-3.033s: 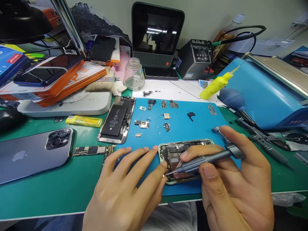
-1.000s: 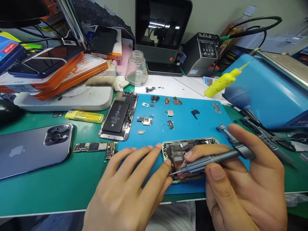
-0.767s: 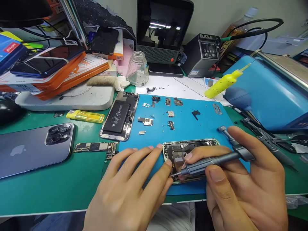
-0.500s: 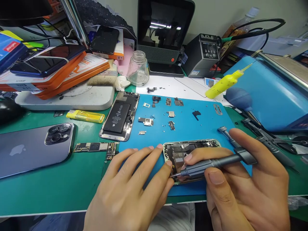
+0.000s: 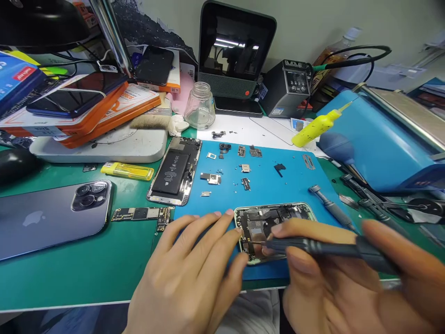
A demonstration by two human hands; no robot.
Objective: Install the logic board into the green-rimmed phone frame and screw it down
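Note:
An opened phone housing with its inner parts showing lies on the blue mat. My left hand is open, its fingers stretched out and the fingertips at the left edge of the housing. Between the thumb and fingers of my right hand is a dark grey screwdriver, slightly blurred. Its thin tip points left over the lower left of the housing; whether it touches cannot be made out. A second grey screwdriver lies to the right. Beyond the housing are small metal parts, among them a SIM tray and a camera module.
Left of the mat are a phone screen with battery, a logic board, a purple phone and a yellow lighter. A glass jar, yellow bottle and blue box stand farther back.
The screwdriver's tip has moved off the lower left edge of the housing, slightly up and right. My left thumb and index finger have spread apart. The view has shifted slightly.

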